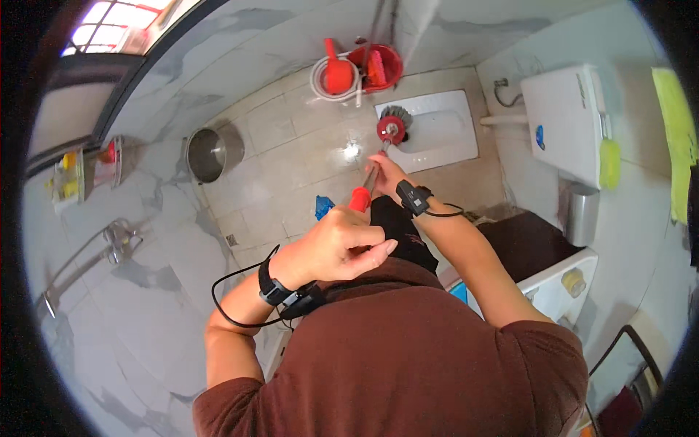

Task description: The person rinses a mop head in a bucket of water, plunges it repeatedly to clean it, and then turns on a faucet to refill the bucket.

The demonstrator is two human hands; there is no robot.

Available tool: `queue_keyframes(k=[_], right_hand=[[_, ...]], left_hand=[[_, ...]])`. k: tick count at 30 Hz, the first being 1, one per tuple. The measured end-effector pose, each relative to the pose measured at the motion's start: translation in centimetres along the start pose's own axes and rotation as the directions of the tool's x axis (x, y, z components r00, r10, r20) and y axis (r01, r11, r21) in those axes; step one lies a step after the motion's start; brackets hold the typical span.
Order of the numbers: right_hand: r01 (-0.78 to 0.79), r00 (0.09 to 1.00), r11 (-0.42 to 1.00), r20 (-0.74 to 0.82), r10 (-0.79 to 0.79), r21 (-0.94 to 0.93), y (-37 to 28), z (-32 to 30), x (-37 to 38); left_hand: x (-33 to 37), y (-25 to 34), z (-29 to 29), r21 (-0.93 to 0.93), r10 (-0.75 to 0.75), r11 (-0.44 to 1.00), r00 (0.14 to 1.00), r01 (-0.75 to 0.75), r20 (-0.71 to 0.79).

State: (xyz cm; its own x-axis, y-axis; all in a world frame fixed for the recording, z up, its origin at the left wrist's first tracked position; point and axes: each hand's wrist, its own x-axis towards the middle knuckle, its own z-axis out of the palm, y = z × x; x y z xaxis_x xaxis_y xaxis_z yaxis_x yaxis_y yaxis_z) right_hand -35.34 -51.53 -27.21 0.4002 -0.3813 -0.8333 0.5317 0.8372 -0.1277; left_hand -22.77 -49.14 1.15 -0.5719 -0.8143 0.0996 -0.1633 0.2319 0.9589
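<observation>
- The long-handled brush (392, 130) slants away from the body, its head at the near left part of the white squat toilet (467, 138); it has a round red head, coarse grey bristles (397, 113) fanned on the far side, a slim metallic-looking pole and a smooth red grip (360, 199).
- The right hand (389, 178) is closed around the pole below the head.
- The left hand (342, 242) is curled into a fist on the red grip, thumb lying along the near side.
- The toilet is glossy and rectangular with rounded corners, sunk in a hollow at the middle.
- Beige tiles with thin joints make up the floor (277, 164), which throws back a bright spot of light.
- Against the far wall stand a round white pail (314, 84) with a red dipper (338, 76) over it, and a red bucket (395, 65) just beside.
- A round, grey-looking bin (207, 154) sits near the left wall (156, 247), clad in grey-veined, marble-look panels.
- A smooth white cistern (561, 120) hangs on the right.
- The upper end of the grip is hidden by the left hand; a crumpled blue object (324, 207) is hard to identify, and the window (120, 25) is cut off at upper left.
</observation>
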Motion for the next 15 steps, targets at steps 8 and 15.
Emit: queue_keyframes(k=[8, 15], right_hand=[[-0.156, 0.987, 0.988, -0.025, 0.156, -0.009, 7.9, 5.4, 3.6], [-0.307, 0.921, 0.952, 0.254, 0.297, 0.001, 18.7, 19.8, -1.7]], left_hand=[[-10.4, 4.3, -8.8, -0.018, -0.016, 1.000, 0.964, 0.012, -0.266], [-25.6, 11.6, -17.8, -0.026, 0.352, 0.901, 0.765, -0.433, -0.540]])
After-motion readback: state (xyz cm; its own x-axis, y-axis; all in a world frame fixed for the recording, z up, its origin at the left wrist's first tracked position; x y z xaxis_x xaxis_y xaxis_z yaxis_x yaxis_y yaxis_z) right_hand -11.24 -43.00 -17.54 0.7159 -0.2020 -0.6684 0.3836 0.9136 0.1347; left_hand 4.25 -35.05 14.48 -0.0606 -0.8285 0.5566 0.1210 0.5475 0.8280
